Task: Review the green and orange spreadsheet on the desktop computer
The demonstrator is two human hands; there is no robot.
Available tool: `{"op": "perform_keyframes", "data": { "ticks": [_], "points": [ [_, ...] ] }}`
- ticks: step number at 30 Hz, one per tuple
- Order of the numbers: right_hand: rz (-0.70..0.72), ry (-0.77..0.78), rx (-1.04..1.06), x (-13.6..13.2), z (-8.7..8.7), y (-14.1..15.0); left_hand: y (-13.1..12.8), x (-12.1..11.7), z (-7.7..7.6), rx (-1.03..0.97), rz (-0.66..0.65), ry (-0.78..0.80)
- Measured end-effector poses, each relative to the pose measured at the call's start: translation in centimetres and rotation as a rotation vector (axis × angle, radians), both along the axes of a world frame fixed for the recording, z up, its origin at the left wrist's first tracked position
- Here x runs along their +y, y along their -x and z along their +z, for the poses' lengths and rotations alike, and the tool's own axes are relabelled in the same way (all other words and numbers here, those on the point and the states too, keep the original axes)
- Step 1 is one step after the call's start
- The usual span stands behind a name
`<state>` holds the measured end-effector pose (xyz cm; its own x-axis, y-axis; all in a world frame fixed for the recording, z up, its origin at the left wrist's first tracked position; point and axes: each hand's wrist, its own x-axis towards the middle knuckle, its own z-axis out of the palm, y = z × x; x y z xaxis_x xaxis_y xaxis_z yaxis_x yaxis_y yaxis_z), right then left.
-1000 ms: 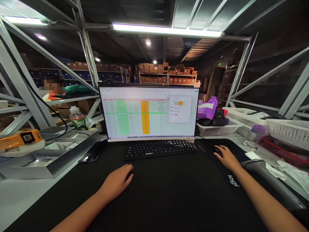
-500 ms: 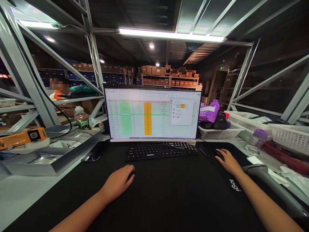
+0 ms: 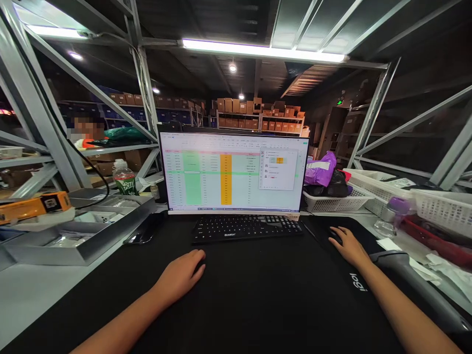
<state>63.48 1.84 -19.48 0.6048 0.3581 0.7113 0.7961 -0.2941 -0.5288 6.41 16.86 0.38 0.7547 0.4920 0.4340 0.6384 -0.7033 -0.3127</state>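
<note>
My left hand (image 3: pixel 180 275) rests on the black desk mat (image 3: pixel 258 300), its thumb apart from its loosely bent fingers, with nothing seen in it. A computer mouse (image 3: pixel 335 236), dark and mostly covered, is under my right hand (image 3: pixel 348 246). Between and beyond my hands lies a black keyboard (image 3: pixel 245 228), which neither hand touches. Behind it stands a monitor (image 3: pixel 241 194) with a spreadsheet that has green and orange columns. A small chat-like window overlaps the sheet's right side, its text too small to read.
A barcode scanner (image 3: pixel 396 263) lies beside my right forearm. White baskets (image 3: pixel 335 202), one with a purple bag (image 3: pixel 322 169), line the right. At left are a grey tray (image 3: pixel 86 250), a phone-like black object (image 3: pixel 140 238) and a drink bottle (image 3: pixel 124 179). Behind the rack is a person (image 3: pixel 88 130).
The camera's view has tipped very slightly. Both hands keep their places, and the spreadsheet looks the same.
</note>
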Motion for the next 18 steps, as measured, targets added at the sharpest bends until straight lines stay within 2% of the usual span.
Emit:
{"op": "perform_keyframes", "data": {
  "ticks": [18],
  "points": [
    [-0.001, -0.026, -0.019, 0.33, -0.5, -0.63, 0.01, -0.3, 0.08, 0.004, 0.002, 0.003]
  ]
}}
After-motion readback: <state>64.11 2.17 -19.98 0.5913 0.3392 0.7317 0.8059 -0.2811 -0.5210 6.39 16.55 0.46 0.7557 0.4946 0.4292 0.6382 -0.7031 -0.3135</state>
